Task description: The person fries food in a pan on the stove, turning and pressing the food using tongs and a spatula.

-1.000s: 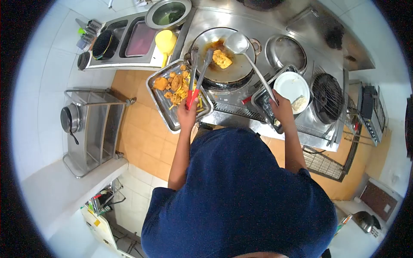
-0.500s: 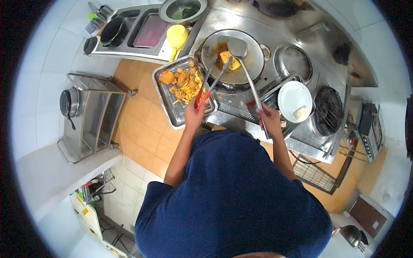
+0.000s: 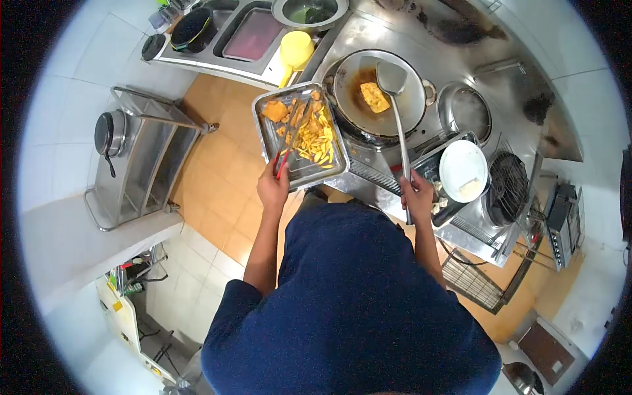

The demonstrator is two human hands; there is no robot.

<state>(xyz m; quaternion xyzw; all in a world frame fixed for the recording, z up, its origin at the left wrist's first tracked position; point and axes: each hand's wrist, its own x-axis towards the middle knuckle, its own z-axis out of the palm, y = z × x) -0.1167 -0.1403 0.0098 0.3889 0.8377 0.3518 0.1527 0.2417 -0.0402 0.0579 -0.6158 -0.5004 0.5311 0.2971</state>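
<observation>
My left hand (image 3: 272,187) is closed around the red handles of metal tongs (image 3: 288,139). Their tips reach over a metal tray (image 3: 308,176) that holds fried pieces (image 3: 274,110) and yellow strips like fries (image 3: 317,141). With my right hand (image 3: 417,195) I grip the long handle of a wok spatula (image 3: 401,128), whose blade rests inside a wok (image 3: 415,82). A golden fried slab (image 3: 374,97) lies in the wok, next to the blade, in a little brown oil.
Right of the wok, a white plate (image 3: 454,164) with a pale lump sits on a dark tray. A lidded pot (image 3: 465,112) and a grill-topped burner (image 3: 505,187) stand nearby. A yellow dipper (image 3: 296,49) lies by the sink; a steel trolley (image 3: 148,158) stands left.
The tongs have moved left from the slab in the wok to above the tray, with my left hand drawn back. The slab stays in the wok beside the spatula. The whole view has shifted.
</observation>
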